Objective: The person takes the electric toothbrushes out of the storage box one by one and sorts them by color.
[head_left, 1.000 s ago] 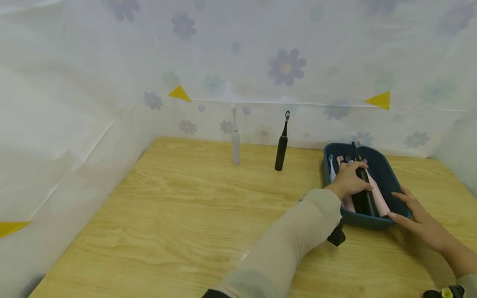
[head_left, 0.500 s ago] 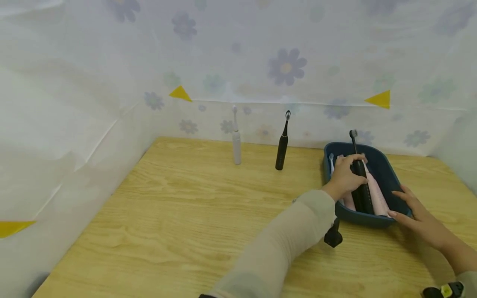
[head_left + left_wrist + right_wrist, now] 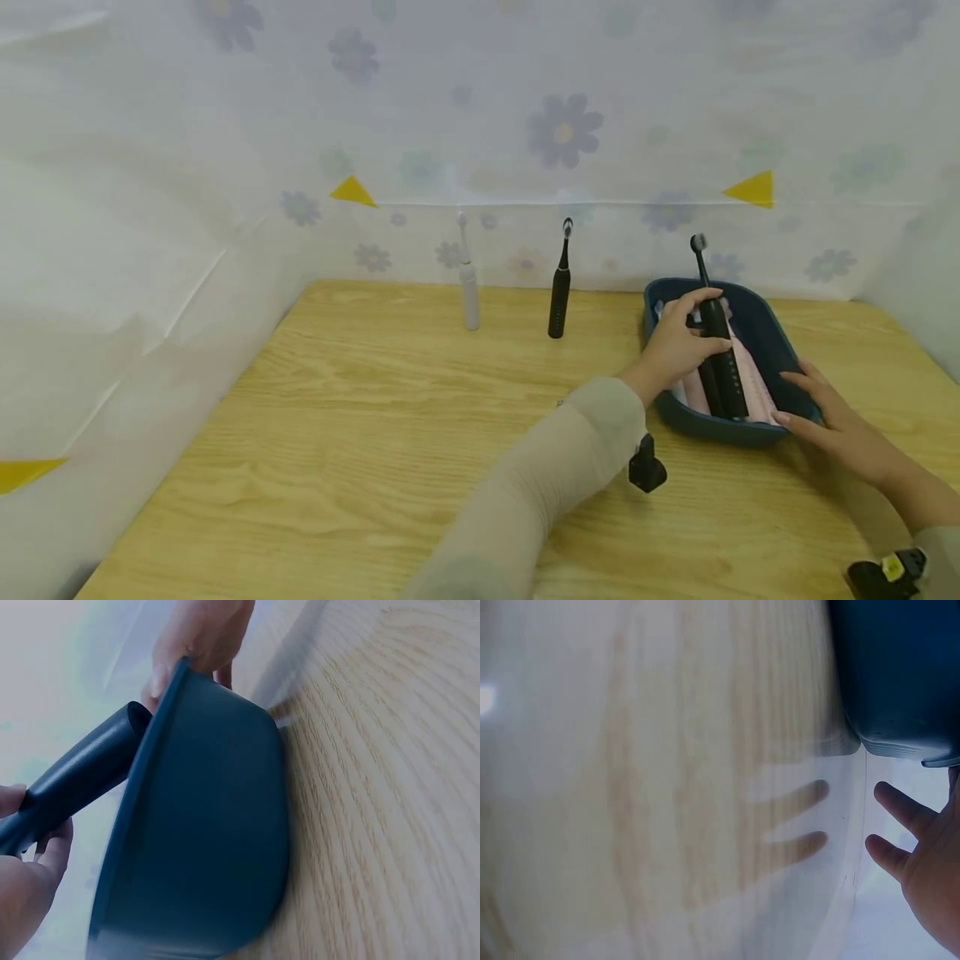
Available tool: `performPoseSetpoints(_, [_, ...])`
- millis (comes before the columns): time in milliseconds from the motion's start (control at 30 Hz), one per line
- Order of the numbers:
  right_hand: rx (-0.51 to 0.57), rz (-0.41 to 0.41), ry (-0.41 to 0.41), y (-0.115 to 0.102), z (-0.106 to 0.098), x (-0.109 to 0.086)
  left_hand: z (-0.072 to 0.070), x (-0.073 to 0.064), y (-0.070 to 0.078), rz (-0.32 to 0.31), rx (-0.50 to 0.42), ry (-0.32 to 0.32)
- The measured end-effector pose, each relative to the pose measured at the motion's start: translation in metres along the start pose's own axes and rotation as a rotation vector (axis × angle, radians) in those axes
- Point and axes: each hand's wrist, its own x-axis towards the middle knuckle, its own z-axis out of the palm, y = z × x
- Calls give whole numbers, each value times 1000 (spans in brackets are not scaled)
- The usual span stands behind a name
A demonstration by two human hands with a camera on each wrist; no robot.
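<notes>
My left hand (image 3: pixel 675 346) pinches a black electric toothbrush (image 3: pixel 729 383) between thumb and fingers, its head up and above the far rim of a dark blue bin (image 3: pixel 765 333). In the left wrist view the lower end of the black handle (image 3: pixel 86 769) shows over the bin's edge. My right hand (image 3: pixel 843 433) holds the bin's near right corner, thumb on the rim; two of its fingers (image 3: pixel 904 810) stretch out free in the right wrist view. Inside the bin lie a pink toothbrush (image 3: pixel 752 387) and others, partly hidden by my left hand.
A white electric toothbrush (image 3: pixel 469 296) and a black one (image 3: pixel 559 300) stand upright near the back of the wooden table (image 3: pixel 375 417). Behind them hangs a flowered white sheet (image 3: pixel 450 125) with yellow triangles (image 3: pixel 752 190). A white sheet also borders the left side.
My left hand has lifted the black toothbrush, so its head stands higher above the bin, and has shifted slightly left. The right hand has stayed on the bin's corner.
</notes>
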Motion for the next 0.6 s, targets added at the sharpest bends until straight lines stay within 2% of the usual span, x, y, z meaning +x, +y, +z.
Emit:
performPoseSetpoints(267, [2, -2, 4, -3, 7, 1, -15, -12, 6, 18, -77, -35])
performPoseSetpoints(400, [-4, -2, 0, -4, 9, 6, -28, -25, 19, 28, -98, -61])
performPoseSetpoints(500, [1, -16, -2, -4, 11, 9, -37, -30, 23, 33, -141, -88])
performPoseSetpoints(600, [7, -25, 2, -5, 13, 10, -42, -31, 23, 43, -222, -115])
